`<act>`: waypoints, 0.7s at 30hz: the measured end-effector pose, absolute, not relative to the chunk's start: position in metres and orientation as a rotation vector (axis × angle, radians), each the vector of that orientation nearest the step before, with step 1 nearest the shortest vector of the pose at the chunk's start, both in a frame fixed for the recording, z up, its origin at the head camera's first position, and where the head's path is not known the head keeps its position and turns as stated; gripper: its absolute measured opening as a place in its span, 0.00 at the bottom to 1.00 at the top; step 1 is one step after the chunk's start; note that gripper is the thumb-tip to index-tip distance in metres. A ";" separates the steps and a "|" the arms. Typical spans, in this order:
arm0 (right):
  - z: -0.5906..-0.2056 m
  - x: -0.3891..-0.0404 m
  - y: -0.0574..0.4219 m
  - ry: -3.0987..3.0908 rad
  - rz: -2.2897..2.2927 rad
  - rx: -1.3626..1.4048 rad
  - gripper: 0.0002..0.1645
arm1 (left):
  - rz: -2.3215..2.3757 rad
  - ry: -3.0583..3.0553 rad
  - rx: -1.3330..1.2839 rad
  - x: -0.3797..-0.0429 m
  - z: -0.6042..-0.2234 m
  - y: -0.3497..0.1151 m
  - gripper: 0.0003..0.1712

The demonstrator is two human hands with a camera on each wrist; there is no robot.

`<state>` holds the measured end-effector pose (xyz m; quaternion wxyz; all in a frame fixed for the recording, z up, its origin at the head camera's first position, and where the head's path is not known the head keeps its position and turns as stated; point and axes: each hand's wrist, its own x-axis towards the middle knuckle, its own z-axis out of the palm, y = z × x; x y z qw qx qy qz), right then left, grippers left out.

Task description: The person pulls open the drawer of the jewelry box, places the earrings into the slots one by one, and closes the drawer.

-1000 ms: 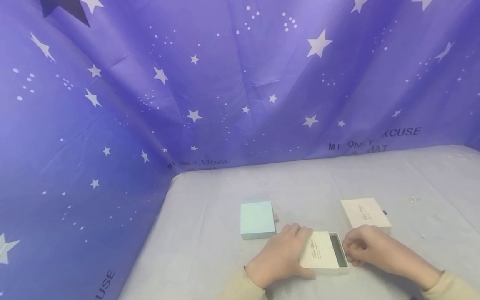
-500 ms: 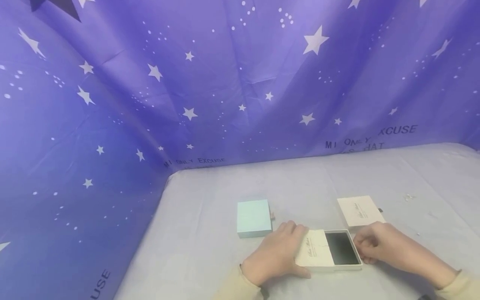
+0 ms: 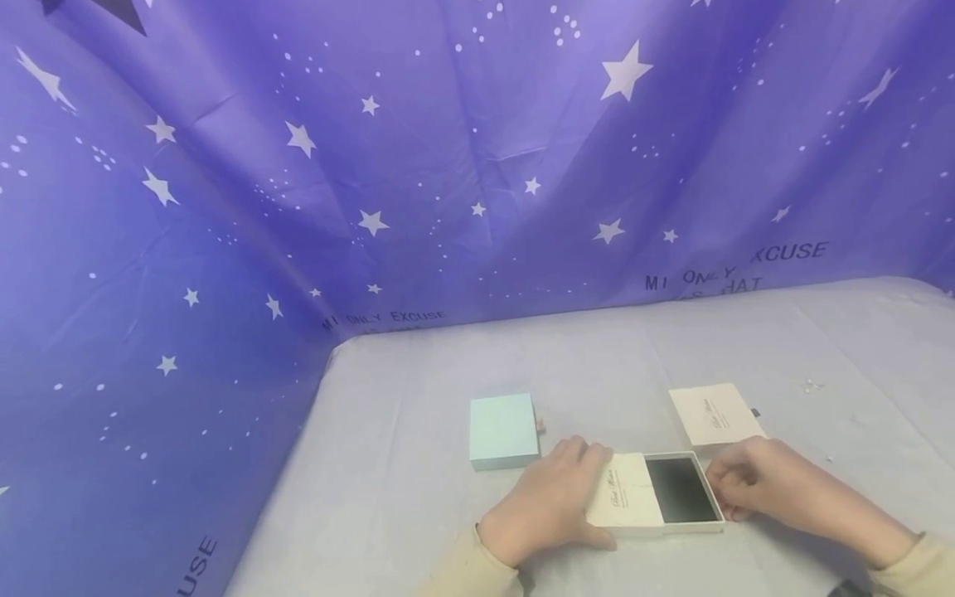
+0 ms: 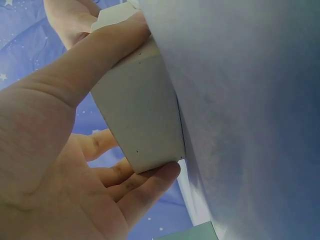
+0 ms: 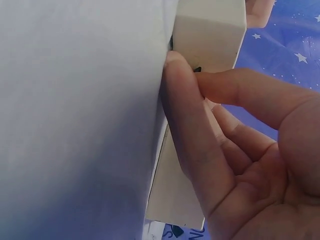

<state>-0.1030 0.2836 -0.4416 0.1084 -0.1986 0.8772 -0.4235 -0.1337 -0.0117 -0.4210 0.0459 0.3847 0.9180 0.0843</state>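
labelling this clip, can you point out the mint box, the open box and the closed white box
Mint box (image 3: 502, 428): head view, on its top face.
Open box (image 3: 681, 491): head view, on the drawer's dark floor.
Closed white box (image 3: 712, 414): head view, on its printed top.

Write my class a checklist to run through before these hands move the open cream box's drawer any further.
1. Sleeve steadied: ok. The left hand grips it, thumb on the near side, fingers on the far side.
2. Drawer seated: ok. It is partly out, with one end inside the sleeve.
3. Right hand pinching at the drawer's end: ok. A dark tab shows at its fingertips.
4. Whole drawer checked for contents: cannot tell. The exposed part looks dark; the sleeve hides the rest.
5. Second cream box clear of the right hand: cannot tell. They overlap in the head view.
6. Small pieces away from the drawer: ok.
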 end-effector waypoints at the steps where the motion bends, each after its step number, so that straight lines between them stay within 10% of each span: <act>1: -0.441 -0.103 0.284 2.585 -1.243 -0.586 0.11 | 0.260 2.803 1.174 -0.134 -0.421 -0.012 0.54; 21: -0.440 -0.101 0.288 2.624 -1.237 -0.590 0.08 | 0.283 2.796 1.171 -0.134 -0.419 -0.013 0.52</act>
